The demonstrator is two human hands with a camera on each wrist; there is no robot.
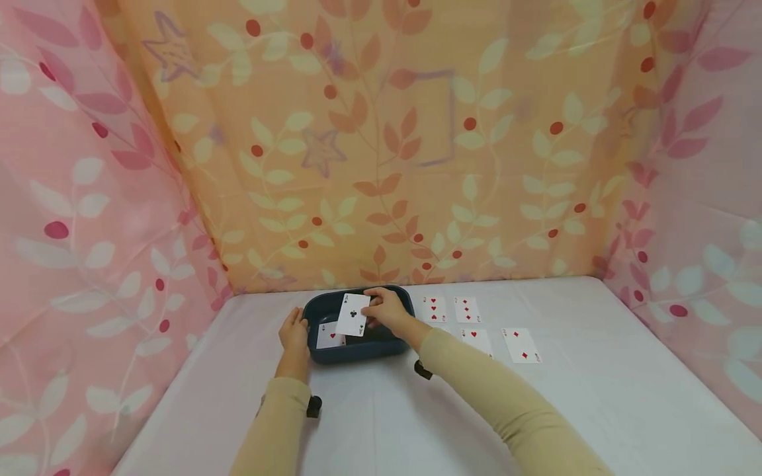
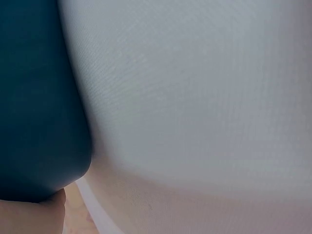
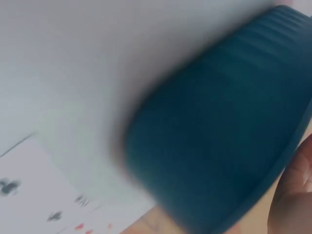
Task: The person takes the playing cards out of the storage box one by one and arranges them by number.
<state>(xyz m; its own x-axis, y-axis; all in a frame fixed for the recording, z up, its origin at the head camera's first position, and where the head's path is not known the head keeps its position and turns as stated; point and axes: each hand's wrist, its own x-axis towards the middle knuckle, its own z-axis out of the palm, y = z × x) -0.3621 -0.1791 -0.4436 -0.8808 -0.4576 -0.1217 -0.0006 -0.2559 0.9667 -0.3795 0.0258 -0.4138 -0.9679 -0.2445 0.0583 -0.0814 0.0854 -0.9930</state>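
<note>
A dark blue oblong basin [image 1: 363, 352] stands on the table. My left hand [image 1: 294, 332] grips its left rim; in the left wrist view, part of a finger [image 2: 31, 217] touches the lower end of the basin wall [image 2: 39, 97]. Over the basin's opening, my right hand [image 1: 383, 311] pinches an ace of clubs [image 1: 351, 320] by its right edge, face showing. Inside lies an ace of hearts [image 1: 327, 338], with part of another card visible beside it. The right wrist view shows the basin's outside [image 3: 214, 122] and a bit of my right hand [image 3: 295, 195].
Right of the basin lie face-up cards: a three of hearts [image 1: 433, 309], a three of diamonds [image 1: 467, 310], a two of hearts [image 1: 475, 338] and a two of diamonds [image 1: 522, 346]. A clubs card [image 3: 29, 190] shows in the right wrist view. Patterned curtains [image 1: 381, 132] enclose the white table [image 1: 369, 423].
</note>
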